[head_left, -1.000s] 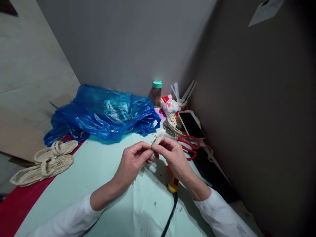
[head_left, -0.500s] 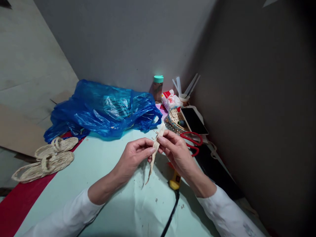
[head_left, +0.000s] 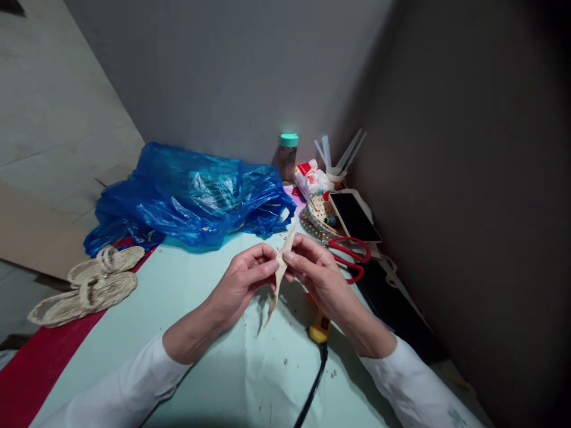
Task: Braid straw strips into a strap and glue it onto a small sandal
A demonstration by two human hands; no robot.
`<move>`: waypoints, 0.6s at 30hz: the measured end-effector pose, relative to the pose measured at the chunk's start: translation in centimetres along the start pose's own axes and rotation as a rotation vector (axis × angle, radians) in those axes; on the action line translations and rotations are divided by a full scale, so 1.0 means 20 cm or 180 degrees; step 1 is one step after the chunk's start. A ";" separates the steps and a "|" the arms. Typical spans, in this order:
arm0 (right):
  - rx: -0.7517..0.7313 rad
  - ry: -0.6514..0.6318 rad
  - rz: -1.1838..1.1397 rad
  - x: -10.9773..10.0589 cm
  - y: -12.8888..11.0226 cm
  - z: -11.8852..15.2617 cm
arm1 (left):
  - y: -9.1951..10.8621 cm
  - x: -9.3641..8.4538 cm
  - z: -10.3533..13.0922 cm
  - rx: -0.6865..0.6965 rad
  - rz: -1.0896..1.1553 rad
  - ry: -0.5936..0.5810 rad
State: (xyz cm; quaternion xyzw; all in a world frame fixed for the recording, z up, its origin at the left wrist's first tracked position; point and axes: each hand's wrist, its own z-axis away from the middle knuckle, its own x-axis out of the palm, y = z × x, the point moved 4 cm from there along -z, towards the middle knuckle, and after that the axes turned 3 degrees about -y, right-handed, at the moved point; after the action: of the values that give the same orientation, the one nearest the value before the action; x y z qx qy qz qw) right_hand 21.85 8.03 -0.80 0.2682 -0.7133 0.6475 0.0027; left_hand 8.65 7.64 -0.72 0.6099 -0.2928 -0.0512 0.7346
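A thin, pale cream strip [head_left: 281, 274], perhaps dried husk, is held upright at a slant above the table. Its lower end tapers to a brownish tip. My left hand [head_left: 243, 278] pinches its left edge between thumb and fingers. From the other side, my right hand [head_left: 317, 268] pinches it slightly higher up. Below my right hand lies a yellow tool [head_left: 319, 328] with a black cord; the hand hides part of it. Just beyond that hand rest red-handled scissors [head_left: 352, 255], whose blades I cannot see.
A blue plastic bag [head_left: 191, 199] covers the back left. Two woven sandals [head_left: 96, 285] lie at the left edge. At the back right stand a green-lidded jar [head_left: 288, 159], a tissue pack [head_left: 311, 177], a small basket [head_left: 319, 208] and a phone [head_left: 355, 217]. Walls close off the back and right.
The view has shifted slightly, so everything sits a little further right. Both hands keep their pinch on the strip, which has turned slightly between the fingers.
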 end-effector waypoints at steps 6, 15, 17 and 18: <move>-0.0033 0.0239 0.0326 -0.02 -0.01 0.00 | 0.02 0.01 0.01 0.0184 -0.0636 0.0049; -0.0195 0.0820 0.1088 -0.05 0.00 0.02 | 0.02 0.04 0.00 0.0057 -0.1232 -0.0044; -0.0233 0.0929 0.1175 -0.05 0.00 0.02 | 0.02 0.06 0.01 -0.0043 -0.1257 0.0007; -0.0252 0.0978 0.1257 -0.05 0.01 0.02 | 0.01 0.07 0.01 -0.0098 -0.1262 0.0021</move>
State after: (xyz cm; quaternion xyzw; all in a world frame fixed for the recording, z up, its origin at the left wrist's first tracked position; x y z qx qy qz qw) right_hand 22.85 8.00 -1.35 0.0216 -0.7679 0.6402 -0.0049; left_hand 9.62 6.93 -0.02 0.6444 -0.1637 -0.1973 0.7204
